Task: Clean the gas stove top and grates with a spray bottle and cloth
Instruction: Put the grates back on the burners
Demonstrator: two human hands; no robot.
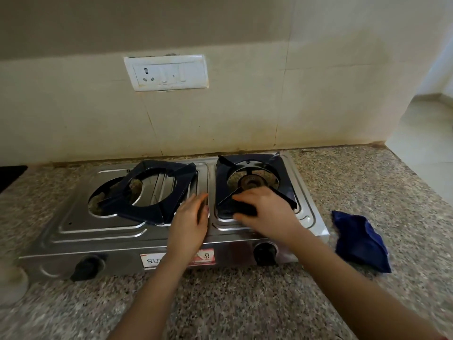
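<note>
A speckled granite bench (220, 303) runs along a beige tiled wall (245, 114), and a steel two-burner gas stove (103, 231) sits on it close to the wall. The right grate (282, 165) is seated squarely around its burner (250, 181). The right hand (264, 209) grips the near left corner of this grate, with the fingers curled over it from above and the thumb below. The left grate (147, 209) is off its seat: it lies askew and tilted across the left half of the stove top, only partly over the round opening there.

The left hand (190, 222) is in the middle of the stove between the two grates, turned on edge, fingers straight and together, holding nothing. Motion blur hides whether it touches the steel.

Two black knobs are on the stove's front panel, the left knob (85, 267) and the right knob (264, 253), with a red and white label (152, 261) between them, partly hidden by the left forearm. A dark blue cloth (360, 241) lies crumpled on the bench just beside the stove's right end, apart from both hands.

A white switch plate (166, 72) is on the wall above the stove. A pale, blurred object (11, 283) is at the left edge of the bench; what it is cannot be told.
</note>
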